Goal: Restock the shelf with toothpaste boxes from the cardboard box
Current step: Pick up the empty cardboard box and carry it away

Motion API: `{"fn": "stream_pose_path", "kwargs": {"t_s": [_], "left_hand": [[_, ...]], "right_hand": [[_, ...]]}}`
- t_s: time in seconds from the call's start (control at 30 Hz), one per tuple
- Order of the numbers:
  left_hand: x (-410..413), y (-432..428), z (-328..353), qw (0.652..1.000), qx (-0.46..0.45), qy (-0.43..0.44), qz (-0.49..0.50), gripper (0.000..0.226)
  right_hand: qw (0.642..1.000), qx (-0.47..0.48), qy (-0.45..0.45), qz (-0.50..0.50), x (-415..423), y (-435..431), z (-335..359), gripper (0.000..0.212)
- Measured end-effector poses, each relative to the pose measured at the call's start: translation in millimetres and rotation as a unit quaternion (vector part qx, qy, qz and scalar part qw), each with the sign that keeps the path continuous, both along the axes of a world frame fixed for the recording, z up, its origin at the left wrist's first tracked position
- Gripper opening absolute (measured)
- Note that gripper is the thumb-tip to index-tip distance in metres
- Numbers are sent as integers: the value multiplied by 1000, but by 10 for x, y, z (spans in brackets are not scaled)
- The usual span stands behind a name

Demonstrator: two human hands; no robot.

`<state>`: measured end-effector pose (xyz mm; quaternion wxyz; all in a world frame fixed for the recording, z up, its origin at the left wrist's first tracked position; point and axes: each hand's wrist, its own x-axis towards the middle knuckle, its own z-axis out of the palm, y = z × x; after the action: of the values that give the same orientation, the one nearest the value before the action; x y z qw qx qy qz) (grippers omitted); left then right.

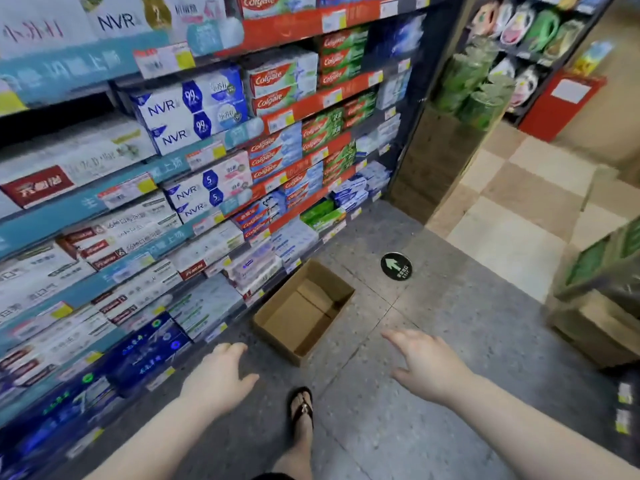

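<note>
Grey speckled floor [381, 427] ran along the foot of a tall shop shelf [311, 98] on the left, its tiers packed with toothpaste boxes [194, 109] right down to the lowest row. In the head view, the cardboard box [298, 317] sat on the floor just beside the bottom tier, its top open and its inside showing only bare brown card; no toothpaste could be made out in it. The left hand [218, 375] and the right hand [426, 365] were both stretched forward and low, well apart from each other, fingers loose and holding nothing, neither touching the box. A sandalled foot [302, 407] stood between the arms, and a round arrow sticker [396, 266] lay on the floor beyond the box. Judging by the empty-looking carton, the restocking seemed all but done, and the step in hand was probably reaching for the box itself. To do that well, each hand would take an opposite wall, the left one keeping off the low shelf fronts so nothing was knocked out, and the inside would be checked before lifting.
</note>
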<state>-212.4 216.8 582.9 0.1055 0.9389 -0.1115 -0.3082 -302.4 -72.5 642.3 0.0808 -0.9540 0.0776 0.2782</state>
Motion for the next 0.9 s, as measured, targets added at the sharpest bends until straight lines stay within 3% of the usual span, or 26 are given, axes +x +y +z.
{"fn": "stream_pose_path", "kwargs": {"t_s": [0.27, 0.53, 0.77, 0.9], "left_hand": [[1366, -759, -446, 996, 18, 60, 56, 70], [1886, -1313, -902, 990, 18, 74, 119, 68], [1925, -1762, -1633, 949, 16, 135, 284, 65], [1959, -2030, -2188, 905, -1, 170, 391, 78]], "right_hand": [[997, 1, 48, 53, 1560, -711, -362, 64], [986, 10, 90, 137, 2873, -1376, -952, 63], [956, 18, 147, 252, 3934, -1849, -1852, 58], [946, 4, 165, 279, 4356, -2067, -2510, 59]]}}
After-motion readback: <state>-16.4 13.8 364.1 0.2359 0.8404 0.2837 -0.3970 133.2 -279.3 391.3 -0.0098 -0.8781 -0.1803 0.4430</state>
